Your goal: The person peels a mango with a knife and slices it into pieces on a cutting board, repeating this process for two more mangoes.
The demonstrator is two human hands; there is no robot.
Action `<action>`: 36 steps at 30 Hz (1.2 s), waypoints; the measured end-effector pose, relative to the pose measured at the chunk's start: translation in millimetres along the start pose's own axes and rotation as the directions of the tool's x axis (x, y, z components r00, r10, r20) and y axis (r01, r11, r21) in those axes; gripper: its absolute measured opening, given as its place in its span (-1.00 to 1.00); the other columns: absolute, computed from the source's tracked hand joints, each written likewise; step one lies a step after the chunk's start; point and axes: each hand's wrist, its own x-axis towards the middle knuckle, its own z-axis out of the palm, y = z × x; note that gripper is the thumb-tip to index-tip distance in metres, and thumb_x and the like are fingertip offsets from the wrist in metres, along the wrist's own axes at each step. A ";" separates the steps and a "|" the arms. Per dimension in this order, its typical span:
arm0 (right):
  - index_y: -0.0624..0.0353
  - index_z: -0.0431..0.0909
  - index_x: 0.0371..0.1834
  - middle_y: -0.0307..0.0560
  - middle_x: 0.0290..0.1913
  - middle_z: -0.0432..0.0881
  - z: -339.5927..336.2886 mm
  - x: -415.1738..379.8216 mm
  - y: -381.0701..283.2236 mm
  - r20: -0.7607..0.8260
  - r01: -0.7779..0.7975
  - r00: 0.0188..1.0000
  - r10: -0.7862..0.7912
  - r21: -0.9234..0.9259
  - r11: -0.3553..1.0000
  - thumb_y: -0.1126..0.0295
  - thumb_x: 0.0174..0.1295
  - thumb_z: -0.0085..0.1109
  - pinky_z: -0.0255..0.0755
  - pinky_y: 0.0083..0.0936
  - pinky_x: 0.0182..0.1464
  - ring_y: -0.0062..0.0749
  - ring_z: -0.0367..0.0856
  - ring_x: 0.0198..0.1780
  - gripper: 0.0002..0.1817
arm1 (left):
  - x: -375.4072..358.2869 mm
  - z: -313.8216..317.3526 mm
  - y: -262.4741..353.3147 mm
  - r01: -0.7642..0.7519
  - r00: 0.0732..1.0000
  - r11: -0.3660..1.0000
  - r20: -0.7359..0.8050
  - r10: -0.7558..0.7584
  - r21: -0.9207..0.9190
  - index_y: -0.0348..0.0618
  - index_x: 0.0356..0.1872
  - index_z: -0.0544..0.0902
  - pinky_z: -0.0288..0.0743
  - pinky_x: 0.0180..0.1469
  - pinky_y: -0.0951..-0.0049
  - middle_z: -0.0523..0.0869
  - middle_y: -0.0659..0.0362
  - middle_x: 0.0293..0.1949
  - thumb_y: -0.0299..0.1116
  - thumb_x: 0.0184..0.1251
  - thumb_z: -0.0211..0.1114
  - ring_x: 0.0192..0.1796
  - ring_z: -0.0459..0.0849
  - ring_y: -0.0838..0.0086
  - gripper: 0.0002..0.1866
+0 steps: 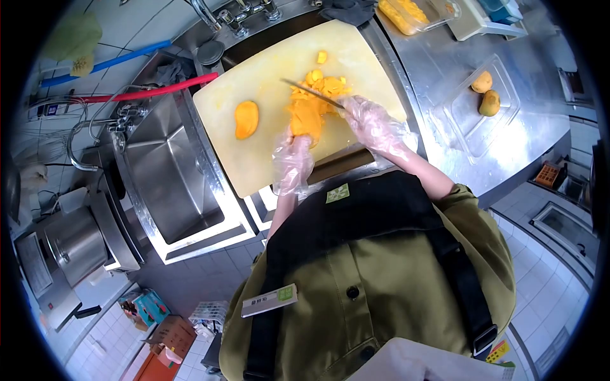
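My right hand (372, 124), in a clear plastic glove, grips a knife (314, 94) whose blade lies across the orange mango flesh (306, 119). Gloved the same way, my left hand (293, 159) holds the near end of that mango flesh against the cutting board (222, 152). Cut mango pieces (327, 84) are heaped beyond the blade, and one small chunk (322, 57) lies apart near the board's far side. A smooth mango half (246, 120) rests on the board to the left. The knife's handle is mostly hidden in my right fist.
The board spans a sink with a faucet (232, 22) behind it. To the left is another steel sink (168, 171). On the right counter, a clear tray (467, 130) holds two whole mangoes (489, 103); a container (441, 19) of cut mango (403, 16) stands at the back.
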 end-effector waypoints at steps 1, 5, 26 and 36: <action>0.18 0.43 -0.02 0.09 -0.27 0.54 0.0 -4.9 1.2 -0.037 0.120 0.991 -0.125 -0.116 0.986 0.47 0.12 -0.01 0.45 -0.32 -0.31 -0.07 0.55 -0.29 -0.68 | -5.3 2.2 15.3 -0.094 0.996 0.980 0.023 0.092 0.177 -0.20 -0.01 0.48 0.39 -0.08 0.47 0.57 0.10 -0.13 -0.45 0.07 0.00 -0.13 0.54 0.41 -0.62; 0.18 0.40 0.07 -0.11 -0.29 0.57 -7.9 -14.3 1.5 0.010 0.352 0.926 -0.378 -0.393 0.850 0.47 0.02 0.04 0.49 -0.49 -0.40 -0.37 0.59 -0.36 -0.55 | -8.8 0.5 28.1 0.031 0.999 0.844 -0.008 -0.032 0.536 -0.17 -0.02 0.50 0.38 -0.17 0.53 0.57 0.11 -0.23 -0.47 0.07 0.04 -0.22 0.51 0.47 -0.62; 0.18 0.37 -0.09 0.19 -0.22 0.50 14.7 0.8 8.8 0.162 -0.128 0.978 0.133 -0.039 0.991 0.44 0.11 -0.08 0.39 -0.16 -0.15 0.09 0.50 -0.21 -0.73 | -10.7 13.6 0.6 0.184 0.974 0.656 0.047 -0.221 -0.732 -0.21 0.04 0.36 0.39 0.09 0.38 0.48 0.09 -0.04 -0.41 0.09 -0.09 0.02 0.48 0.30 -0.59; 0.15 0.33 0.04 0.16 -0.15 0.48 22.3 -9.2 -0.5 0.211 -0.066 0.967 0.140 -0.324 0.944 0.46 0.13 -0.11 0.43 -0.23 -0.17 0.06 0.50 -0.18 -0.64 | 7.3 4.8 -15.7 0.149 0.988 0.595 0.089 -0.129 -0.790 -0.22 0.00 0.35 0.39 0.11 0.25 0.46 0.05 0.00 -0.47 0.05 -0.06 0.09 0.45 0.25 -0.60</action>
